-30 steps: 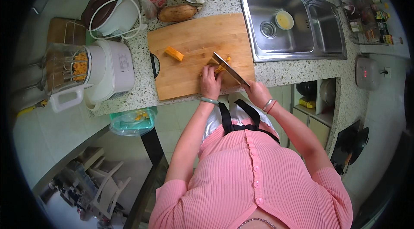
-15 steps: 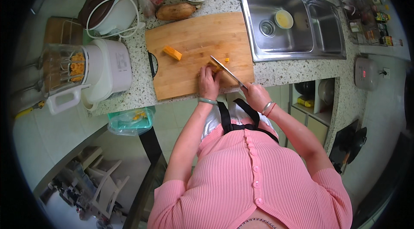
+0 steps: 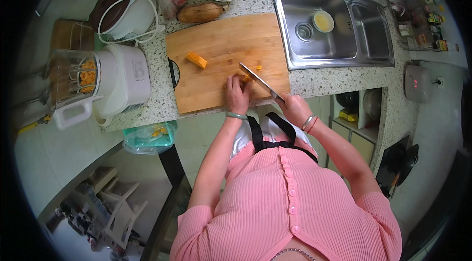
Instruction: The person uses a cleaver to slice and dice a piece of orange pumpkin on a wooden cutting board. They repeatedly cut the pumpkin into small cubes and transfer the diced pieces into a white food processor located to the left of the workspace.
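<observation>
Orange veg chunk sits near the front edge of the wooden cutting board, pinned under the left hand, whose fingers are curled down onto it. Looks dense and stiff, probably a bit slick on cut faces, so holding it from the top and back, well clear of the blade, seems smart. Right hand has its fingers wrapped tight around the knife handle, blade angled over the chunk. Another orange piece lies apart toward the board's left. Speckled tabletop carries it all; steel sink sits to the right.
</observation>
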Motion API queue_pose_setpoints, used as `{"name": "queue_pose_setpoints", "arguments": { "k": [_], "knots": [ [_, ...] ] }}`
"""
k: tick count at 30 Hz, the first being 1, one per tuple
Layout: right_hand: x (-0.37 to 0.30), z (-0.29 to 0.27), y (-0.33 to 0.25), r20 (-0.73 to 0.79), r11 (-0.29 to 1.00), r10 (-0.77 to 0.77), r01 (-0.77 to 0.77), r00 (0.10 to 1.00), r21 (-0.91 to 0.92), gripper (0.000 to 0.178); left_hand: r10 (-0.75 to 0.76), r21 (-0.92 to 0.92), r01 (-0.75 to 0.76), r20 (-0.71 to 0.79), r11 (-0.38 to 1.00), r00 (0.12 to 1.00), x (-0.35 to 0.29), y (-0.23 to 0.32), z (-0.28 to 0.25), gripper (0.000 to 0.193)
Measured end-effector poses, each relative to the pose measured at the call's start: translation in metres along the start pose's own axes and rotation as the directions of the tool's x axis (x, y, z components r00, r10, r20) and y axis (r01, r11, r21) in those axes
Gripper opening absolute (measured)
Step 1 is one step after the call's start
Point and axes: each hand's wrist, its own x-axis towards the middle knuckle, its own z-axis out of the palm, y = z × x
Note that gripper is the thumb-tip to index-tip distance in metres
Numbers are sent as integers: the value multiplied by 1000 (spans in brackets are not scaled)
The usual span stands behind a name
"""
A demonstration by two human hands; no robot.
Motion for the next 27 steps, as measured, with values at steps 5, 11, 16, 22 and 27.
{"name": "queue_pose_setpoints", "arguments": {
  "k": [5, 11, 16, 22, 27],
  "knots": [
    [2, -4, -4, 57, 1000, 18, -18, 998, 11, 35, -23, 18, 22, 39, 1000, 999, -1, -3, 2, 25],
    [13, 12, 0, 43, 998, 23, -26, 999, 54, 34, 90, 29, -88, -49, 996, 995, 1, -8, 4, 20],
    [14, 8, 0, 17, 998, 27, -28, 999, 51, 32, 60, -17, -61, -57, 998, 997, 1, -3, 2, 19],
    [2, -5, -8, 8, 1000, 0, 0, 1000, -10, 31, 2, -8, -2, -71, 1000, 997, -6, -10, 5, 24],
    [0, 2, -3, 27, 1000, 2, -2, 1000, 9, 32, 1, -54, -3, -39, 999, 999, -5, -8, 5, 18]
  ]
}}
